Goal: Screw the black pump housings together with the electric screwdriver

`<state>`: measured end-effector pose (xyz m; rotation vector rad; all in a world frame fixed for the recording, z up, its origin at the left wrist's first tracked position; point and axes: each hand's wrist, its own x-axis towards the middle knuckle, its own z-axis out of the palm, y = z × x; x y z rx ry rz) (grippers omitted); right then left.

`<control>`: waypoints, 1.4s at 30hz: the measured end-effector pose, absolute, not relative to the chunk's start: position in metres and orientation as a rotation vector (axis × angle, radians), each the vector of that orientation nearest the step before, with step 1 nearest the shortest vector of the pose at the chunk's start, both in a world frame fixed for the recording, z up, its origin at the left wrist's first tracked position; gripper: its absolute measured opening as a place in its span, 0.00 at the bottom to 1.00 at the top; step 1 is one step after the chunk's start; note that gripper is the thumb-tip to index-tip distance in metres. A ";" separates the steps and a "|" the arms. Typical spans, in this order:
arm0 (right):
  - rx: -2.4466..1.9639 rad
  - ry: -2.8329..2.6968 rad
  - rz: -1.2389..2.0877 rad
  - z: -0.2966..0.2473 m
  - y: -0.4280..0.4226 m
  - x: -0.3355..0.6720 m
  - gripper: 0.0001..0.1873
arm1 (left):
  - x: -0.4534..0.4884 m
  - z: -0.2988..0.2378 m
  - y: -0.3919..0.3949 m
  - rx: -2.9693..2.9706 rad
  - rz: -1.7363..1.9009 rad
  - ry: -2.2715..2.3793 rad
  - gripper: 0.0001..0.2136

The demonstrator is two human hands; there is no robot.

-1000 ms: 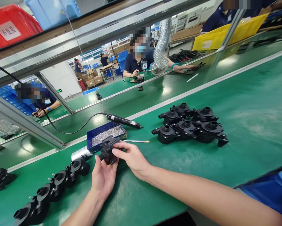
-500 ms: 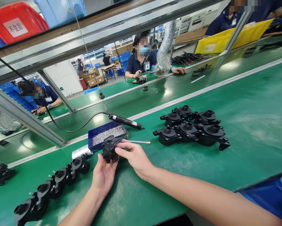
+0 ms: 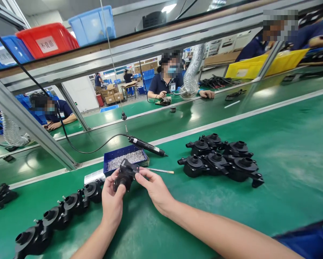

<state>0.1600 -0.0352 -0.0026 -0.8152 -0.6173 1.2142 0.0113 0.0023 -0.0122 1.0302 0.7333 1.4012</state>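
Both hands hold one black plastic pump housing [image 3: 125, 173] above the green bench, just in front of the blue screw tray. My left hand [image 3: 112, 199] wraps its left side, thumb across the near face. On its right edge, my right hand [image 3: 154, 187] pinches with thumb and fingers. Part of the housing is hidden by the fingers. A row of similar black pump housings [image 3: 52, 216] lies to the left. Several more pump housings [image 3: 217, 162] stand grouped at the right.
The blue tray [image 3: 106, 163] contains many small silver screws. An electric screwdriver [image 3: 147, 145] hangs on a cable beside it. A thin stick [image 3: 161, 170] lies right of the tray. Metal frame posts [image 3: 34, 122] rise at left. Co-workers sit beyond the conveyor [image 3: 204, 111].
My left hand has shifted from supporting the housing below to wrapping its side, thumb over the front. The housing has turned slightly. The view has tilted up a little.
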 end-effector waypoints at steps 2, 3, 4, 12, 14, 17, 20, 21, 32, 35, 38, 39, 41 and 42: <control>-0.778 -0.587 1.310 -0.005 -0.036 0.157 0.22 | 0.008 -0.009 0.000 1.121 1.455 0.676 0.22; -0.759 -0.564 1.370 -0.006 -0.037 0.154 0.23 | 0.007 -0.007 -0.002 1.145 1.463 0.638 0.22; -0.741 -0.535 1.430 -0.008 -0.038 0.152 0.25 | 0.006 -0.004 -0.002 1.150 1.463 0.608 0.22; -0.726 -0.425 1.634 -0.020 -0.039 0.139 0.32 | 0.004 0.007 0.001 0.889 1.337 0.645 0.23; -0.754 -0.435 1.629 -0.021 -0.037 0.139 0.33 | 0.004 0.005 0.002 0.863 1.349 0.650 0.22; -0.833 -0.482 1.586 -0.022 -0.035 0.139 0.35 | 0.005 0.005 0.002 0.863 1.347 0.651 0.22; -0.958 -0.647 1.531 -0.025 -0.032 0.139 0.38 | 0.005 0.006 0.001 0.852 1.376 0.673 0.24; -0.996 -0.710 1.517 -0.026 -0.032 0.139 0.39 | 0.005 0.006 0.001 0.846 1.384 0.684 0.25; -1.422 -1.531 0.555 0.043 -0.012 0.208 0.13 | -0.005 0.001 0.008 0.988 0.817 0.861 0.33; -1.613 -1.636 0.249 0.068 0.018 0.224 0.27 | -0.007 -0.008 0.004 1.063 0.634 0.844 0.36; -1.755 -1.632 0.259 0.070 0.049 0.234 0.39 | -0.008 -0.014 0.001 1.079 0.516 0.834 0.36; -1.789 -1.645 0.283 0.067 0.057 0.236 0.39 | -0.007 -0.014 0.000 1.073 0.485 0.840 0.36; -1.808 -1.696 0.337 0.058 0.069 0.240 0.35 | -0.006 -0.012 -0.001 1.052 0.452 0.852 0.35; -1.798 -1.725 0.356 0.054 0.072 0.241 0.33 | -0.006 -0.010 -0.002 1.041 0.453 0.850 0.35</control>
